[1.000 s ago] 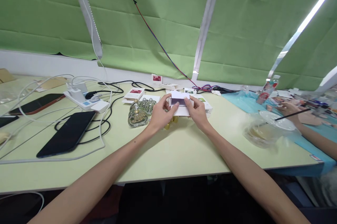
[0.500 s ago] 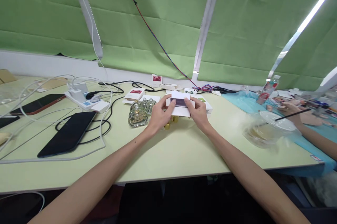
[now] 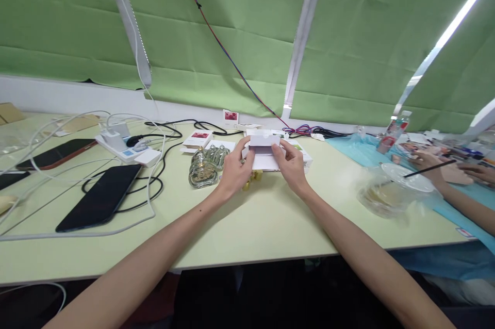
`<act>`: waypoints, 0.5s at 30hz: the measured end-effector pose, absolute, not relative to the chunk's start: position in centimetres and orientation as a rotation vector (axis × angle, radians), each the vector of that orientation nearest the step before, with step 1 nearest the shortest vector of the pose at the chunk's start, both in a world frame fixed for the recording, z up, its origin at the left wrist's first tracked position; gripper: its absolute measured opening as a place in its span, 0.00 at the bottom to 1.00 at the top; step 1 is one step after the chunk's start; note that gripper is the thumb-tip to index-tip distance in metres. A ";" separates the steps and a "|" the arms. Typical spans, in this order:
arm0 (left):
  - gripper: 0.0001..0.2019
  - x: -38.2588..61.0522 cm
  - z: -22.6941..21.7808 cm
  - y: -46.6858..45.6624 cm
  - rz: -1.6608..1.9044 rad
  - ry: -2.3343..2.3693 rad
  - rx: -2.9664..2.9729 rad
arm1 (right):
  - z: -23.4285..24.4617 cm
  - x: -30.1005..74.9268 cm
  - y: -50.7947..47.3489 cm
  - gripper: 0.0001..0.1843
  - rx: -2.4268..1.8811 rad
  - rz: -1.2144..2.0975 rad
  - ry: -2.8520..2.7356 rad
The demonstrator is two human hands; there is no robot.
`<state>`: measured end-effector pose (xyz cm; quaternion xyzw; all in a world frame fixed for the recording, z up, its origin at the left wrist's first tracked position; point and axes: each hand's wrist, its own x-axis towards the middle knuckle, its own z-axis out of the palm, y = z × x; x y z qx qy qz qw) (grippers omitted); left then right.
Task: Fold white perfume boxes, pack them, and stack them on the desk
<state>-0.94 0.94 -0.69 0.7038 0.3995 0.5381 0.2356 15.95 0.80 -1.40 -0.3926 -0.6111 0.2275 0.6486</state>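
A small white cardboard box (image 3: pixel 265 162) is held up between both hands above the table, its flap raised and its open end facing me. My left hand (image 3: pixel 235 166) grips its left side, thumb at the opening. On the right side, my right hand (image 3: pixel 290 164) holds it the same way. Just left of my left hand stand several clear glass bottles (image 3: pixel 203 171). Gold caps (image 3: pixel 255 177) lie partly hidden beneath the box. Behind my hands are more white cartons (image 3: pixel 198 138), one with a red picture.
A dark phone (image 3: pixel 99 199), a white power strip (image 3: pixel 127 148) and tangled cables lie at left. At right are a plastic-wrapped cup (image 3: pixel 382 197) with a black straw, a bottle (image 3: pixel 394 133), and a blue sheet (image 3: pixel 353 148). A co-worker's hands (image 3: pixel 427 164) are beyond it.
The box has tilted slightly, its upper flap standing higher and the dark inside showing less. Both my hands keep their grip. At far right, a co-worker's second hand has come into view.
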 end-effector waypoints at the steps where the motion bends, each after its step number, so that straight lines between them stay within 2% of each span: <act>1: 0.22 -1.0 -0.7 0.9 1.483 1.086 1.931 | -1.5 15.9 0.8 0.26 -0.875 0.534 -1.392; 5: 0.29 -1.0 -0.5 1.0 1.541 1.026 1.922 | -1.8 15.9 0.8 0.35 -0.832 0.557 -1.467; 8: 0.31 -1.1 -0.6 1.1 1.570 0.995 1.940 | -2.0 15.8 0.8 0.36 -0.821 0.529 -1.529; 12: 0.30 -1.0 -0.8 1.2 1.592 0.989 1.942 | -2.1 15.9 0.9 0.36 -0.815 0.485 -1.542; 15: 0.26 -1.0 -0.9 1.4 1.635 0.981 1.935 | -2.2 16.1 1.1 0.38 -0.782 0.467 -1.565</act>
